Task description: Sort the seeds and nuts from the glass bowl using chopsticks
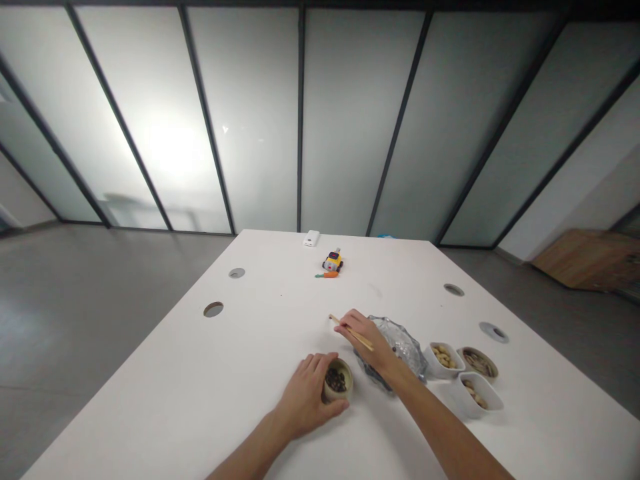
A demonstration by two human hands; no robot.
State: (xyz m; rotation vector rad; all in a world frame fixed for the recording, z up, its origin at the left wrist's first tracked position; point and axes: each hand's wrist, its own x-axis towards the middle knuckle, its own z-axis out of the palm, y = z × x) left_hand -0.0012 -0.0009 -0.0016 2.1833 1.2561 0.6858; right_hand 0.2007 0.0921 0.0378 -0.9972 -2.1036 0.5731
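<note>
My left hand (311, 393) is wrapped round a small beige round cup (349, 380) standing on the table, thumb on its near side. Small dark pieces, like seeds or beans (335, 381), lie inside the cup. A pair of wooden chopsticks (363, 339) is gripped in my right hand (369, 335), the tips pointing up and left, just beyond the cup. A tiny dark speck shows at the tips; I cannot tell what it is. Under my right wrist lies a crumpled foil-covered dish (404, 348), partly hidden by the forearm.
Right of the foil stand two white bowls (453, 373) (493, 400) of light-brown pieces and a round dish (493, 368) of elongated pieces. Farther back are a yellow toy car (332, 262), an orange carrot-shaped item (330, 275) and a white box-like device (311, 239). Round holes (213, 309) pierce the white table.
</note>
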